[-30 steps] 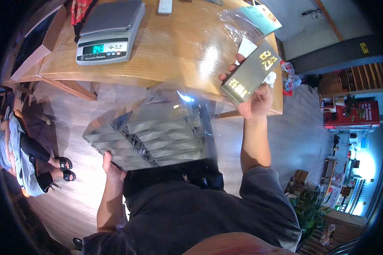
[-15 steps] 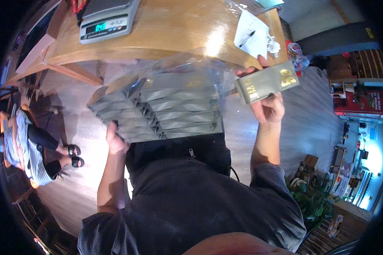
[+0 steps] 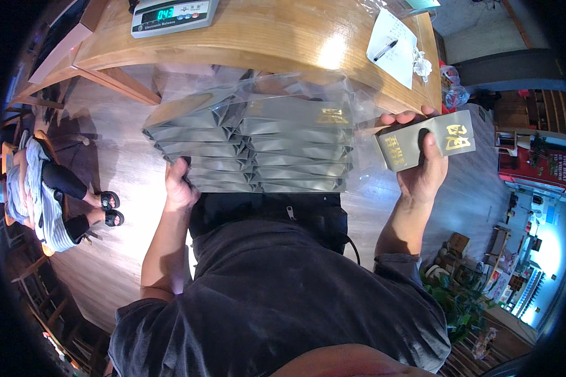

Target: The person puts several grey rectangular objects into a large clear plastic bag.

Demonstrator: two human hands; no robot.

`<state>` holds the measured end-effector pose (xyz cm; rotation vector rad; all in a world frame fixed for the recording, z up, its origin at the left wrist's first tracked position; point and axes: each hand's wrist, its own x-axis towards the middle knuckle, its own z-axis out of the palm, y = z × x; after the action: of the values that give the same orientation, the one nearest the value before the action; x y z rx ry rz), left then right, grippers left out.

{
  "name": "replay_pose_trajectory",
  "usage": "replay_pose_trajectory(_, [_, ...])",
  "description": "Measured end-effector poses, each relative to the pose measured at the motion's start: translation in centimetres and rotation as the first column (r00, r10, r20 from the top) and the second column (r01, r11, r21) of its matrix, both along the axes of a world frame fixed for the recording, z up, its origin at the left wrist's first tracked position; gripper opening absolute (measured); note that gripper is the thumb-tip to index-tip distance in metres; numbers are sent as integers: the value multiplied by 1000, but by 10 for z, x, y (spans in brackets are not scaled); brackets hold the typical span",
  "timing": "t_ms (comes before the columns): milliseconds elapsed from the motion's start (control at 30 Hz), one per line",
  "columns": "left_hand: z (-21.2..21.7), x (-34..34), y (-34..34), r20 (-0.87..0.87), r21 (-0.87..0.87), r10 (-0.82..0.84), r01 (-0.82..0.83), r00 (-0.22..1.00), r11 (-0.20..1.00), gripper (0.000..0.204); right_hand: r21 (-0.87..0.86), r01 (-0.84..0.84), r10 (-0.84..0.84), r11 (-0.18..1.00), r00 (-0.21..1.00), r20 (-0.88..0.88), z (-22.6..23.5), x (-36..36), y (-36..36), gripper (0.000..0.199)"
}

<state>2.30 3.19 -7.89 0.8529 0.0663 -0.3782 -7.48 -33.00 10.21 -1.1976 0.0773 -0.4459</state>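
Note:
My left hand point(image 3: 181, 183) holds the lower left corner of a clear plastic bag point(image 3: 283, 87), thumb on top and its fingers mostly hidden beneath. Inside the bag, grey-green packets point(image 3: 295, 146) with pointed, folded ends lie in two stacked columns; gold print shows on the upper right one. Off to the right of the bag, my right hand point(image 3: 424, 164) grips a single grey-green box point(image 3: 415, 141) with gold characters on its faces. The thumb presses on its front, and fingertips show along its far edge.
Across the far side runs a wooden table point(image 3: 251, 44). On it are a digital scale point(image 3: 175, 17), a sheet of paper point(image 3: 402, 63) and a black pen point(image 3: 385, 50). A person point(image 3: 50, 195) sits at the far left. Plants point(image 3: 453, 305) stand at lower right.
The single box has shifted right and turned, and my right thumb now lies across its front. The bag of packets has tilted, its stacked ends now facing me more squarely.

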Motion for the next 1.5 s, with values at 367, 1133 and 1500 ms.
replay_pose_trajectory(367, [-1,-1,2,-12,49,-17,17,1000,999,73,-179,-69,27,981,972,-232,-1,-9,-5,39])
replay_pose_trajectory(1133, [7,-1,1,40,-26,-101,102,994,994,71,-180,-287,131,941,798,-588,22,-26,-47,48])
replay_pose_trajectory(1500, [11,-6,1,33,23,-123,122,992,992,69,-232,-316,77,920,727,-683,26,-23,-50,31])
